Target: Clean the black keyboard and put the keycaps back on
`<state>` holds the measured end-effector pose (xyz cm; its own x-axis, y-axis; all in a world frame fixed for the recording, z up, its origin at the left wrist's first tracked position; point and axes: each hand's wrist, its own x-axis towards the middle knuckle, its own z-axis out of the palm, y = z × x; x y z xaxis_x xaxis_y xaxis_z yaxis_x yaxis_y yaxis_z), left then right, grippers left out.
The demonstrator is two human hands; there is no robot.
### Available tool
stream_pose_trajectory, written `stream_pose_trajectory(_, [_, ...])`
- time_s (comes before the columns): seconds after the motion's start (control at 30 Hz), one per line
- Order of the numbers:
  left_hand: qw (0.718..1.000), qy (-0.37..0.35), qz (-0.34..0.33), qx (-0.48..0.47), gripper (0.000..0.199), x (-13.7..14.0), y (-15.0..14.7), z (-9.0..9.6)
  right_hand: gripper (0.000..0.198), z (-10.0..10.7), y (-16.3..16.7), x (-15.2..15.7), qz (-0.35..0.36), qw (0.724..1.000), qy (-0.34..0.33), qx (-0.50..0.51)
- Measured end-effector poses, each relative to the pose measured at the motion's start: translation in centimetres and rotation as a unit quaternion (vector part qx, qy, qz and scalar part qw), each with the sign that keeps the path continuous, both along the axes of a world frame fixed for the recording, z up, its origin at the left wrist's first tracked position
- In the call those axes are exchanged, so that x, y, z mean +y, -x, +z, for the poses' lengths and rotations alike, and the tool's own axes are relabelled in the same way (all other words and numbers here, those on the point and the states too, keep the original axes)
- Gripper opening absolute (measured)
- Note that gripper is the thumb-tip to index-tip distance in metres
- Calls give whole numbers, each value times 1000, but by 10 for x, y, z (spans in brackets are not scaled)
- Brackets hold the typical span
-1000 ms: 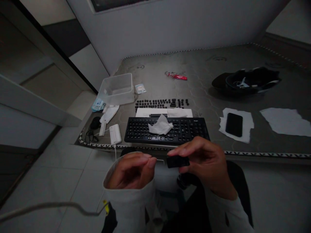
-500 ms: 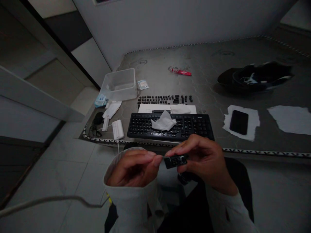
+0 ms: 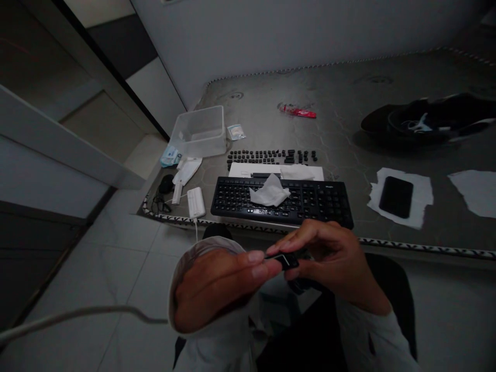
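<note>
In front of the desk edge, between both hands, is a large black keycap (image 3: 287,261) with a pale bent line showing on it. I cannot tell whether that line is a wire or a printed mark. My left hand (image 3: 222,281) is closed, its thumb and fingers pinching the keycap's left end. The right end is gripped by my right hand (image 3: 331,256) between thumb and fingers. Just beyond lies a black keyboard (image 3: 329,201) with a crumpled white tissue (image 3: 271,191) on it. Several loose black keycaps (image 3: 256,155) stand in rows behind it.
A clear plastic box (image 3: 199,132) stands at the desk's left, near a white adapter (image 3: 196,202) with a cable. A red packet (image 3: 298,111) lies farther back. To the right are a black phone (image 3: 396,197) on white paper and a black bag (image 3: 391,121).
The thin metal wire that my left fingers held against the keycap no longer shows separately. My left hand has moved right onto the keycap, which has turned. The view has shifted slightly.
</note>
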<state>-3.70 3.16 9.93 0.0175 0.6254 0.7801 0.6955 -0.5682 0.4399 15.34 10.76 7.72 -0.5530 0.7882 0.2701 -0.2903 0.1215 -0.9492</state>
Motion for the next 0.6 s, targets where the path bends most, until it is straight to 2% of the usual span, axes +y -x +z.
stream_pose_trajectory(0.1, [997, -35, -40, 47, 33, 4, 2, 2, 24, 0, 0, 1, 13, 1000, -13, -7])
stream_pose_trajectory(0.27, [996, -36, -35, 71, 28, 5, 2, 6, 24, 0, -1, 1, 13, 1000, -13, -13])
stream_pose_trajectory(0.43, [993, -39, -68, 94, 17, 10, 2, 6, 23, 0, -1, 1, 13, 1000, -15, -13])
stream_pose_trajectory(0.6, [992, -58, -52, 97, 16, 11, 0, 7, 24, -1, -2, 1, 8, 999, -21, -23])
